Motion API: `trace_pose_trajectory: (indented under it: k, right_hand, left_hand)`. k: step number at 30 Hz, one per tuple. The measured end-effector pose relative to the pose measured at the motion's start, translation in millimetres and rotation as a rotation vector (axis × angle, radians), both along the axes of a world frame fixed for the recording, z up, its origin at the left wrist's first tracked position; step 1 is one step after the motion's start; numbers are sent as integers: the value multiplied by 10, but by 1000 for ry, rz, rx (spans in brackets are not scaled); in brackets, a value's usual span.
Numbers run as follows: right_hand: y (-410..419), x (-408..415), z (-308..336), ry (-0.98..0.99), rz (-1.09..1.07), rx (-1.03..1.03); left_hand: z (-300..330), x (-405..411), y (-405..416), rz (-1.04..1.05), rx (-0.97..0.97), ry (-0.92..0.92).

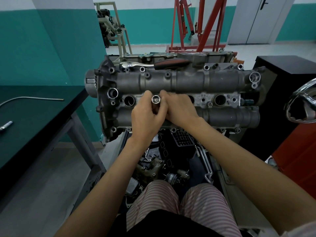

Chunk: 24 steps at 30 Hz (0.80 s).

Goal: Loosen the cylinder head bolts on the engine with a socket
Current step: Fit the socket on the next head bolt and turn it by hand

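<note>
The short, bright chrome steel socket (pixel 156 100) stands over the middle of the engine's top, open end facing up, held between both hands just in front of the far cam housing. It looks small, rigid and light, with a polished wall that would probably slip under oily fingers; a firm pinch around the barrel, low and away from the open mouth, seems the safest hold. Something dark shows just below it, but I cannot tell whether that is an extension or a handle.

The left hand (pixel 147 117) has its fingers curled around the socket's lower part. The right hand (pixel 179 108) lies close beside it, fingertips bent in against the socket's right side.

Beneath them sits the grey cast-aluminium cylinder head (pixel 188 81), heavy and stiff, with round plug wells along its centre. On its far edge rests a chrome ratchet with a dark red-and-black grip (pixel 153 64), untouched. At left stands a dark green workbench (pixel 34 117) with a thin bent metal rod (pixel 32 98) lying on it.
</note>
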State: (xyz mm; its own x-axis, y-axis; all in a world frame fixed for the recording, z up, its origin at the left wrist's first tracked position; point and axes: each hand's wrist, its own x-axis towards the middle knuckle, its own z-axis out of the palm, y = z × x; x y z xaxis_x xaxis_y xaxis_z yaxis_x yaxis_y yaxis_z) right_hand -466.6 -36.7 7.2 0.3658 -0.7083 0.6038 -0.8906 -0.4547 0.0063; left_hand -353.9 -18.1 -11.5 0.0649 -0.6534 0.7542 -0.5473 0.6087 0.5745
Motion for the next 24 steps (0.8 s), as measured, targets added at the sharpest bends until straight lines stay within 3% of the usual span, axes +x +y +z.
trace_pose_trajectory:
  k: [4,12,17,24]
  right_hand:
    - [17,19,20,-87,40,8]
    - [-22,-8,7,25,-38,0]
    - [5,1,13,-82,57,-3]
    - [7,-73,-2,-268,158,70]
  left_hand:
    - [-8,0,2,-10,23,-2]
    - [34,-7,-6,26,8,-11]
    - [-4,7,6,-41,47,35]
    - [221,107,17,25,-24,-250]
